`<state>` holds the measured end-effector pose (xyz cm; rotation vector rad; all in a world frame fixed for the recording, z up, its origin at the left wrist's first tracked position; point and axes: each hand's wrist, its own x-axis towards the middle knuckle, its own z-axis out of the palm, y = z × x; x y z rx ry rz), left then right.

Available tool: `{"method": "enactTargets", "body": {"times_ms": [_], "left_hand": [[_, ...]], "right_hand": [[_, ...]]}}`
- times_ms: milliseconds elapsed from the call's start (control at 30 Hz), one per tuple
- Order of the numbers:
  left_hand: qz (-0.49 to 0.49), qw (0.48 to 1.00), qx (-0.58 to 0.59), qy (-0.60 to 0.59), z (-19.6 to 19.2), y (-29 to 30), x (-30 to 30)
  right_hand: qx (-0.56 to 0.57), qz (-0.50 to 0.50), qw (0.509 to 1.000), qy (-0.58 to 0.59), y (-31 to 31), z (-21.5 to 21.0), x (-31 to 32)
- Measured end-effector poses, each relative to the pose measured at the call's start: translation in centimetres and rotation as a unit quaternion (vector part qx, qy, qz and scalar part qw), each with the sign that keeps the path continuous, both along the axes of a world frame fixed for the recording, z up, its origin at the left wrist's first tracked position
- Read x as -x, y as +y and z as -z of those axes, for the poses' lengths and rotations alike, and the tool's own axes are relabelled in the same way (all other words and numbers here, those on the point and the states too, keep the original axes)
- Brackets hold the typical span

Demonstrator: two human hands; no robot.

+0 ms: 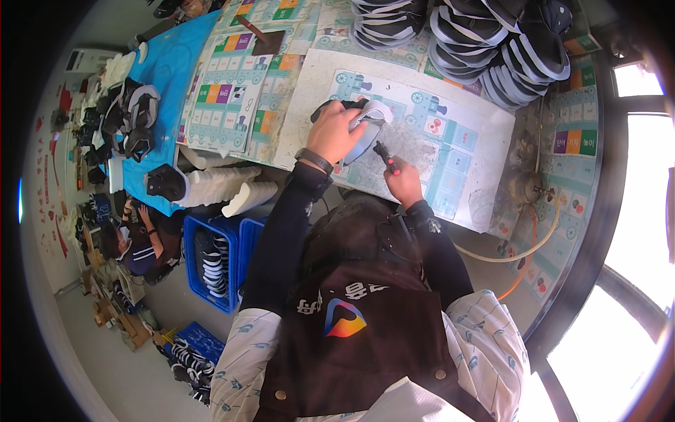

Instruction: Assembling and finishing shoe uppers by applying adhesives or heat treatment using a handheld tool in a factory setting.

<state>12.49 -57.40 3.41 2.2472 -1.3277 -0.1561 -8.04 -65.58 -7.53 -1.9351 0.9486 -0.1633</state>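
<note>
My left hand (333, 135) is closed around a shoe upper (363, 143) with black, grey and white parts, held just above the work table near its front edge. The fingers hide much of its far side. To the right of it, my right hand (403, 186) grips a pair of pliers (383, 152) with dark jaws and red on the handles. The jaws point up and left toward the upper, with a small gap showing between them. Under both hands lies a pale board (485, 165) over printed sheets, grey and scuffed in the middle.
Stacked black-and-grey shoe uppers (467, 39) line the table's back. A flat brown tool (268, 42) lies back left. White shoe lasts (223, 186) stand left, above a blue crate (212, 264) of shoe parts. A hose (524, 254) curves at right. Another person (140, 246) sits far left.
</note>
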Motion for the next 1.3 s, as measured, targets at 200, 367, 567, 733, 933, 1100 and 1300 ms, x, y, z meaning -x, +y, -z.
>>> {"method": "enactTargets", "body": {"times_ms": [200, 367, 567, 733, 933, 1100, 1300], "left_hand": [[0.0, 1.0, -0.003, 0.006, 0.0, 0.0, 0.1], [0.003, 1.0, 0.001, 0.001, 0.1, 0.1, 0.0], [0.002, 1.0, -0.006, 0.005, -0.1, 0.1, 0.2], [-0.002, 1.0, -0.01, 0.011, -0.4, 0.6, 0.1], [-0.012, 0.999, -0.017, 0.038, -0.6, 1.7, -0.3], [-0.012, 0.999, -0.012, 0.037, -0.6, 2.0, -0.3], [-0.017, 0.998, 0.011, 0.058, -0.6, 2.0, -0.2]], "right_hand": [[-0.021, -0.023, 1.0, 0.005, -0.2, 0.8, 0.3], [0.006, 0.016, 1.0, 0.023, -0.5, 0.2, -0.1], [-0.03, -0.045, 0.998, 0.033, -0.2, 0.7, 0.1], [-0.058, -0.039, 0.997, 0.035, -0.2, 0.8, -0.2], [-0.055, -0.041, 0.998, 0.0, -0.4, 0.2, -0.6], [-0.038, -0.057, 0.998, 0.008, -0.2, 0.1, -1.2], [-0.038, -0.053, 0.998, 0.001, -0.6, 1.7, -1.3]]}}
